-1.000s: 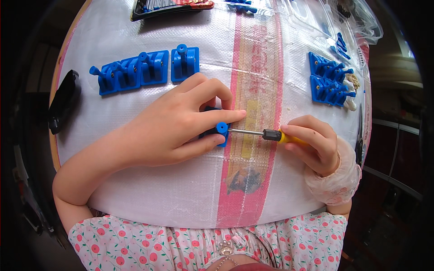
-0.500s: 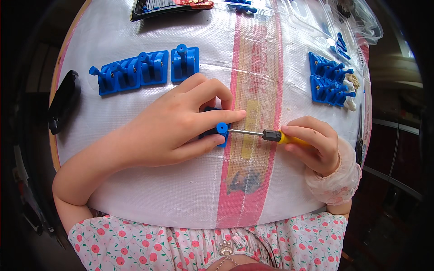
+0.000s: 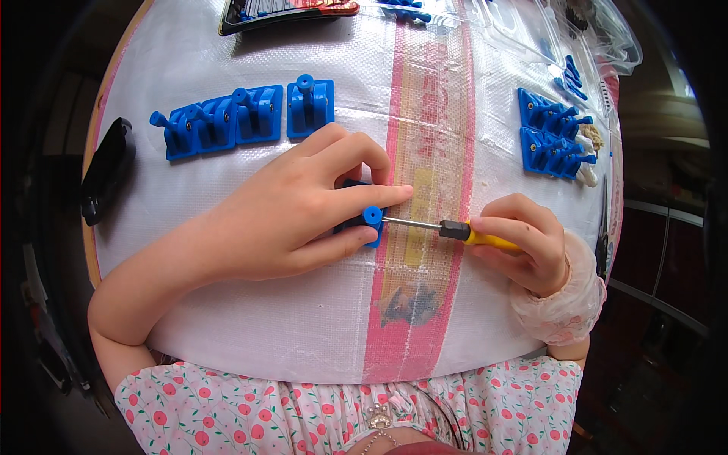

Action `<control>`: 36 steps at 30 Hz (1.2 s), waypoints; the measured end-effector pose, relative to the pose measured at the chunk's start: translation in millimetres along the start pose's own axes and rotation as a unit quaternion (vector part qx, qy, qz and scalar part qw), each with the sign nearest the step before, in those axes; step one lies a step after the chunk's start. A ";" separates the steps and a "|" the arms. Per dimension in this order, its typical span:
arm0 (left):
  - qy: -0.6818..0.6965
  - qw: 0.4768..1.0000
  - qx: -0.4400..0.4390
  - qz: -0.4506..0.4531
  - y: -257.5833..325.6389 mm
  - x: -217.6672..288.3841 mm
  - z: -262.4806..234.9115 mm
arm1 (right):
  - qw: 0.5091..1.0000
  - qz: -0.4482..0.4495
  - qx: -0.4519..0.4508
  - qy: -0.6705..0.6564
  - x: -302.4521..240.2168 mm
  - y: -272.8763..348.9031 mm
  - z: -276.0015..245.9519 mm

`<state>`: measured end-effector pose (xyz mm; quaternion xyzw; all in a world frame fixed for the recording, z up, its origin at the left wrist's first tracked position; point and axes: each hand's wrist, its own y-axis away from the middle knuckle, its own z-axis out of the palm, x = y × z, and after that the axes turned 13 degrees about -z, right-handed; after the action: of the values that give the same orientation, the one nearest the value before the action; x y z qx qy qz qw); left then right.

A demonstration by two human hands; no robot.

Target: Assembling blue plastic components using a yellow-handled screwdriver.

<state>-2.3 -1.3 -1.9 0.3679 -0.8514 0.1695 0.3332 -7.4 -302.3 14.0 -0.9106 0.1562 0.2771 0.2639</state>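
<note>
A blue plastic piece with a round-ended peg (image 3: 371, 217) lies on the covered table, mostly hidden beneath my left hand (image 3: 322, 201). That hand is closed around it, the index finger stretched over its far side and the thumb along its near side. My right hand (image 3: 527, 241) grips the yellow handle of a screwdriver (image 3: 413, 223). The shaft lies almost level and points left, its tip at the right side of the blue piece. Whether the tip sits in a screw is too small to tell.
Beyond my left hand stands a row of similar blue pieces (image 3: 258, 112); more blue pieces (image 3: 552, 135) are at the right. A black case (image 3: 108, 171) rests at the left edge. Farther back are a black tray (image 3: 284, 19) and clear plastic packaging (image 3: 523, 30).
My right fingers have shifted slightly on the screwdriver's handle, and the screwdriver has moved a little to the left. The left hand and the blue piece stay still.
</note>
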 end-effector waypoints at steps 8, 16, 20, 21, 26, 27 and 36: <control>0.001 1.000 0.001 0.003 0.6 -0.3 -0.4 | 0.999 -0.013 0.027 0.030 -2.7 -0.8 3.1; 0.000 1.000 0.001 0.001 1.5 -0.8 0.2 | 0.999 -0.013 0.018 0.025 -3.9 -1.7 2.8; 0.000 1.000 0.002 0.005 0.6 -0.5 -0.3 | 1.000 -0.002 -0.002 0.024 -8.8 -4.3 -2.0; -0.003 1.000 0.002 0.005 0.6 -0.2 -0.5 | 1.000 -0.002 -0.006 0.025 -8.6 -4.1 -2.7; -0.008 1.000 0.007 0.005 0.8 -0.6 0.5 | 0.999 0.008 -0.026 0.029 -10.2 -4.9 -6.6; -0.007 1.000 0.007 0.003 0.8 -0.4 0.4 | 0.999 0.007 -0.024 0.027 -9.9 -4.8 -6.2; 0.007 1.000 0.022 -0.002 0.1 0.8 2.4 | 1.000 -0.017 0.007 0.010 -4.6 -2.1 -0.4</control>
<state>-3.8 -2.9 -3.0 0.3761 -0.8440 0.1903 0.3316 -10.0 -300.2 17.9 -0.9141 0.1452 0.2621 0.2732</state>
